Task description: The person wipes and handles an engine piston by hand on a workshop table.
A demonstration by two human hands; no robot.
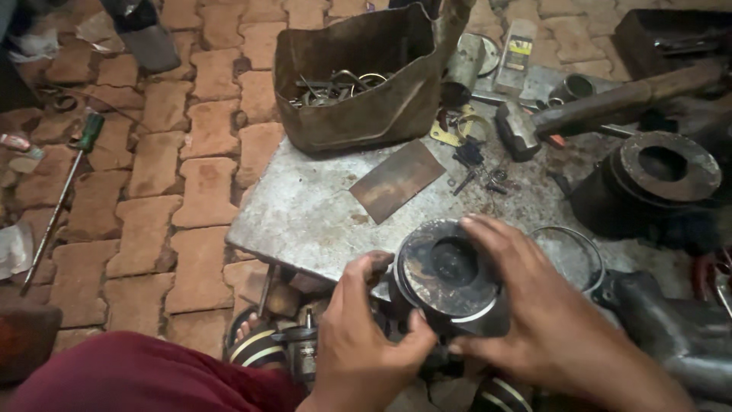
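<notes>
The round, dark, soot-crusted metal piston [450, 276] is gripped at the near edge of the grey metal plate [305, 214], left hand [366, 336] and right hand [534, 313] closed around it; it should be kept steady and level.

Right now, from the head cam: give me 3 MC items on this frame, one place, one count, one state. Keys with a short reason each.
1. Where does the hammer lie?
A. on the metal plate, right of the bag
B. on the brick floor by the screwdriver
C. inside the bag

2. How many hands grip the piston?
A. none
B. one
C. two

3. How is the brown bag?
A. zipped shut
B. open at the top, metal parts inside
C. lying flat and folded

Keys: 1 A, its head rests on the metal plate beside the bag. 2 C, the left hand and right hand both close round it. 3 B, its mouth gapes and parts show inside.
</notes>
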